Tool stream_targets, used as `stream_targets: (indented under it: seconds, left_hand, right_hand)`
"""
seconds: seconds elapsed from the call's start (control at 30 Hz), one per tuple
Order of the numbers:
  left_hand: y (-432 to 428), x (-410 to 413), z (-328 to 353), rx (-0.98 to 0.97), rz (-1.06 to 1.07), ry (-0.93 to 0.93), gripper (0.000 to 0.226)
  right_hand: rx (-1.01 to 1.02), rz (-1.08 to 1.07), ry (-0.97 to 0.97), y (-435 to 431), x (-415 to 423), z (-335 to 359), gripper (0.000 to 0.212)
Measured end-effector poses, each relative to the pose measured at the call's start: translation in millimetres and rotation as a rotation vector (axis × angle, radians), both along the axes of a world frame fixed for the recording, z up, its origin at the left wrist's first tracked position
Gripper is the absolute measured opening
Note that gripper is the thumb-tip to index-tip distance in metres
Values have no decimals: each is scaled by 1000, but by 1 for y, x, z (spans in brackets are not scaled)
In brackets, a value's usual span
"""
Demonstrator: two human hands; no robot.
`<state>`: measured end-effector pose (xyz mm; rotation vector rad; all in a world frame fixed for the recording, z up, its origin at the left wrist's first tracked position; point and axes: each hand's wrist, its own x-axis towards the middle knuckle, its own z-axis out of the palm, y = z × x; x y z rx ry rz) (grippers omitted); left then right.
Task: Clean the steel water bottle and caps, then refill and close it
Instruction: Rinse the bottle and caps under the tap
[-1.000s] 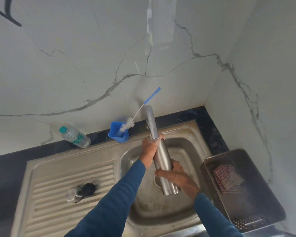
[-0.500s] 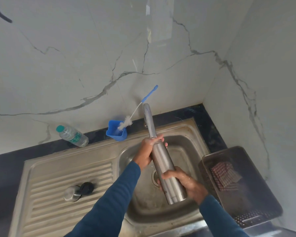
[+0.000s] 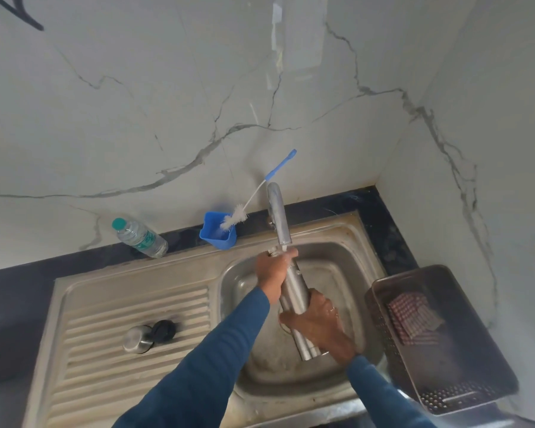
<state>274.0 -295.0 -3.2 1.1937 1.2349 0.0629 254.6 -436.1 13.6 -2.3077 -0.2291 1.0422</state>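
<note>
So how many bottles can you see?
2. The steel bottle is held by the left hand and right hand over the sink, under the tap. The plastic bottle is on the counter, left of the blue cup. None seem hidden.

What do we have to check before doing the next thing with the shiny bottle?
1. Steel bottle gripped by left hand near top, right hand lower: ok.
2. Bottle top right below the tap spout: ok.
3. Water going inside the bottle: cannot tell.
4. Bottle held over the sink: ok.
5. Brush ready in the blue cup: ok.
6. Steel cap and black cap lying on the drainboard: ok.
</note>
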Motion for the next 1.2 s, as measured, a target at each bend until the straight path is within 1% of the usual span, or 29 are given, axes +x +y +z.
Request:
stream_targets:
  seconds: [0.03, 0.07, 0.1, 0.13, 0.2, 0.23, 0.27, 0.3, 0.33, 0.4, 0.43, 0.5, 0.57, 0.63, 0.7, 0.73, 0.77, 0.83, 0.87, 0.9, 0.97, 1.03, 1.1, 1.2]
  left_hand:
    - [-5, 1, -2, 47, -4, -23, 25]
    - [-9, 1, -4, 69, -20, -48, 28]
    - [-10, 0, -5, 74, -32, -61, 29]
    - [-8, 0, -3, 56, -36, -52, 31]
    - [0, -1, -4, -54, -44, -71, 25]
    - [5, -3, -3, -147, -74, -121, 20]
    - [8, -4, -1, -244, -104, -199, 14]
    - [11, -5, 2, -339, -108, -274, 10]
    - [13, -5, 3, -421, -94, -333, 11]
    - [16, -3, 8, -518, -57, -395, 26]
    - [17, -3, 11, -540, -51, -423, 32]
    - [16, -2, 15, -568, -35, -480, 33]
    - [15, -3, 15, -590, -3, -498, 30]
    - [16, -2, 12, -580, -9, -476, 29]
    - [18, 0, 5, -502, -93, -414, 23]
    - [19, 1, 2, -434, -152, -359, 24]
    - [20, 2, -3, -351, -227, -285, 31]
    - [21, 3, -12, -112, -363, -86, 49]
    - [21, 2, -13, 21, -412, -10, 51]
    - [20, 1, -16, 136, -456, 34, 48]
    - [21, 0, -21, 274, -503, 55, 35]
    - [28, 2, -28, 366, -514, 89, 26]
    - [39, 9, -32, 447, -505, 119, 18]
    - [57, 21, -36, 590, -522, 88, 30]
  right_hand:
    - [-131, 70, -125, 4, -3, 3, 66]
    - [-211, 118, -196, 5, -5, 3, 66]
    - [-232, 131, -215, 4, -3, 4, 67]
    - [-215, 130, -183, 3, 0, 6, 67]
    - [-74, 68, -23, -4, 11, 13, 61]
    - [19, 27, 83, -7, 17, 19, 52]
    - [121, -18, 226, -10, 22, 24, 43]
    - [235, -70, 395, -14, 26, 27, 40]
    - [350, -129, 565, -18, 28, 26, 46]
    - [507, -210, 842, -23, 30, 18, 68]
    - [576, -230, 941, -24, 30, 15, 69]
    - [686, -269, 1086, -22, 28, 11, 66]
    - [766, -328, 1212, -18, 25, 11, 69]
    - [786, -373, 1250, -14, 24, 11, 73]
    - [781, -420, 1206, -11, 26, 10, 74]
    - [773, -446, 1163, -11, 27, 9, 74]
    - [756, -468, 1123, -11, 29, 8, 76]
    - [693, -489, 1088, -11, 31, 6, 78]
    - [664, -496, 1097, -10, 31, 6, 79]
    - [644, -516, 1120, -11, 31, 5, 80]
    - [631, -587, 1195, -11, 29, 4, 79]
    - [653, -698, 1284, -12, 25, 3, 74]
    - [686, -779, 1327, -14, 25, 7, 72]
    - [710, -791, 1327, -15, 26, 12, 68]
